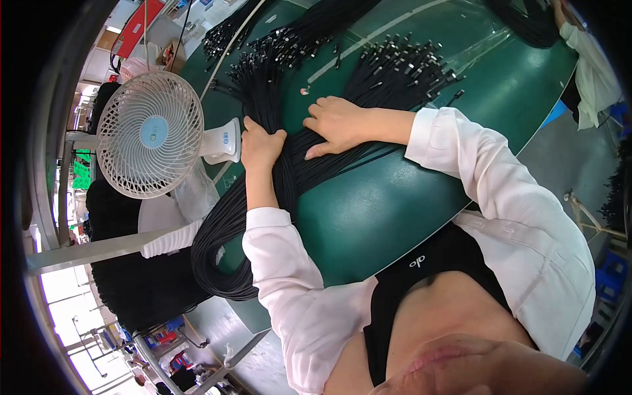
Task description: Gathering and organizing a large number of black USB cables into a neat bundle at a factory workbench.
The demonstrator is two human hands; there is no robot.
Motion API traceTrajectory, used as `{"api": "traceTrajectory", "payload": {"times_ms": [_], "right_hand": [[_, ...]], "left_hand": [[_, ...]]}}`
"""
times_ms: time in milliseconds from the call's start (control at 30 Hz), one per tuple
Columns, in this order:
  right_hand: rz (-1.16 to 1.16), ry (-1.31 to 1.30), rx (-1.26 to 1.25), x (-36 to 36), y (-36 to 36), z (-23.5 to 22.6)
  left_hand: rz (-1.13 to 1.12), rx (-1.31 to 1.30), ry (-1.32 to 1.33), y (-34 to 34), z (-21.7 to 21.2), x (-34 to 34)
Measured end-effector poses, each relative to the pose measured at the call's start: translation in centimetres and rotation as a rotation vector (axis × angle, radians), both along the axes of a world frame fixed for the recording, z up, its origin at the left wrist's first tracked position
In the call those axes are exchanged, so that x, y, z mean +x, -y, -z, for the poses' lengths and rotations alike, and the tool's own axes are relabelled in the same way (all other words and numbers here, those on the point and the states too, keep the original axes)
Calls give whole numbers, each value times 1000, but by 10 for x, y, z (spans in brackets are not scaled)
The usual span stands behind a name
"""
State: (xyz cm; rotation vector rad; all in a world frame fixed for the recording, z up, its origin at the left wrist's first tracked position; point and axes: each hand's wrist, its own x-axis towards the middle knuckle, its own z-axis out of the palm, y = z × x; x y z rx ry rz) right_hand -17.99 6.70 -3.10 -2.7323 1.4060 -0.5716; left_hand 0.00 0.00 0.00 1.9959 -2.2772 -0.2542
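Observation:
Long black cables (316,172) with small metal-tipped connectors lie in thick bundles across the green tabletop. My left hand (261,146) is closed around a bundle where two strands cross, its thumb over the cables. To its right, my right hand (338,125) rests on the bundle that fans out to the upper right, thumb and fingers spread apart, with the palm hidden. Connector ends (405,62) of that bundle splay out beyond my right hand. Another group of connector ends (263,62) lies at the far left. The cables loop back at the table's left edge.
A white desk fan (155,135) stands close to the left of my left hand. More dark cables (526,23) are coiled at the far right, near another person's pale sleeve (587,62). A metal rail (99,252) runs along the left side.

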Motion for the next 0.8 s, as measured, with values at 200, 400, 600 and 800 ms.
{"api": "traceTrajectory", "payload": {"times_ms": [200, 400, 600, 800], "right_hand": [[121, -107, -58, -50, -21, -7], [145, -79, -95, -77, -24, -8], [-18, 77, -147, -103, -83, -15], [-320, 690, 935, -163, -231, -56]], "left_hand": [[-7, -8, 5, -4, -3, 2], [-2, -107, -29, -5, -2, 7], [305, -561, -89, -48, 8, 17], [370, 214, -953, -194, -32, 73]]}}
